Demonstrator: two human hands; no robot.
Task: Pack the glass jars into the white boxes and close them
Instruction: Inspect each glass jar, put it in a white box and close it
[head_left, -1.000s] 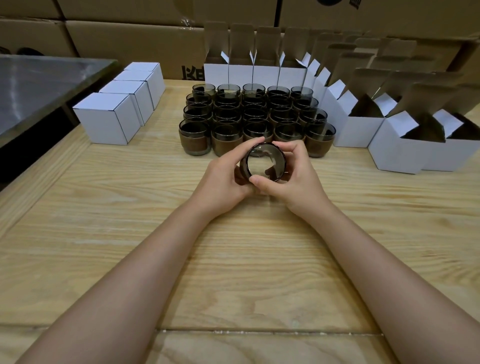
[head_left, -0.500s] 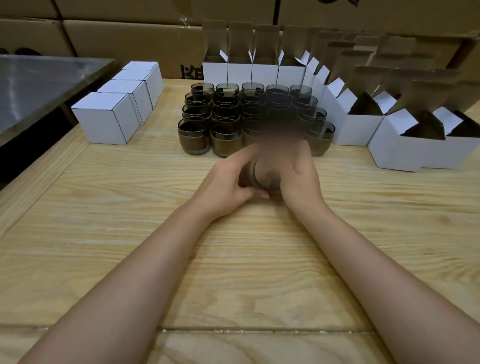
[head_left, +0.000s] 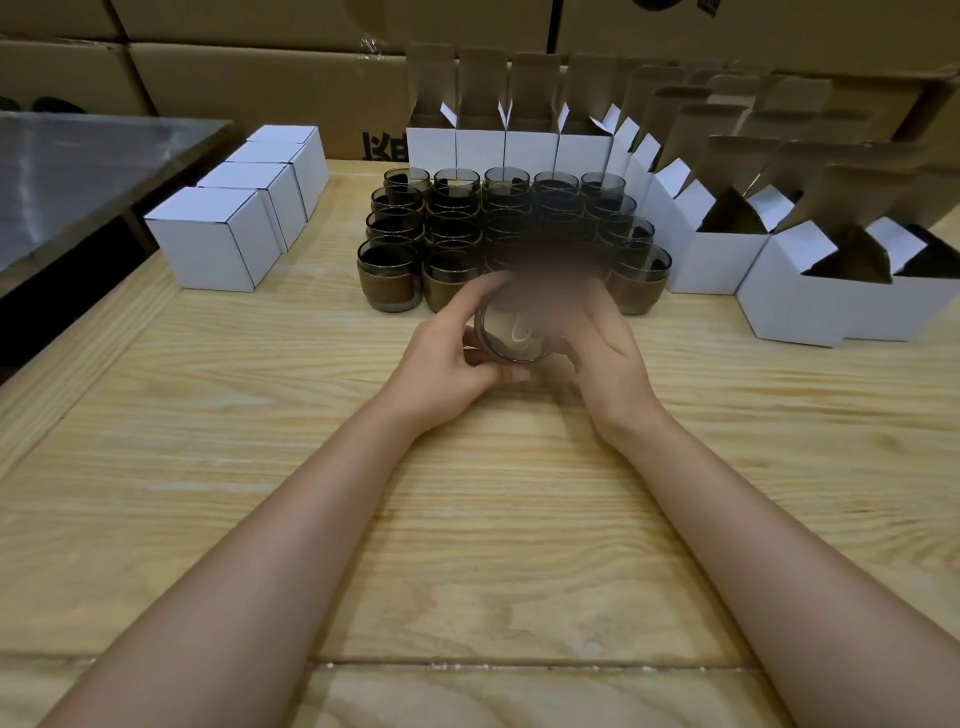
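Your two forearms reach forward over the wooden table (head_left: 467, 519) and meet near its middle, wrists low and close to the boards. Your left hand (head_left: 447, 358) curls around the near left side of one glass jar (head_left: 514, 332), its thumb lying under the jar's lower edge. Your right hand (head_left: 608, 358) wraps the jar's right side, palm turned inward. Both hands clasp it between them, tipped so its round opening faces you. A blurred patch hides the fingertips beyond the jar. Just behind stands the block of jars (head_left: 389, 270) in rows. Open white boxes (head_left: 711, 260), flaps raised, line the back and right; closed white boxes (head_left: 213, 244) sit in a row to the left.
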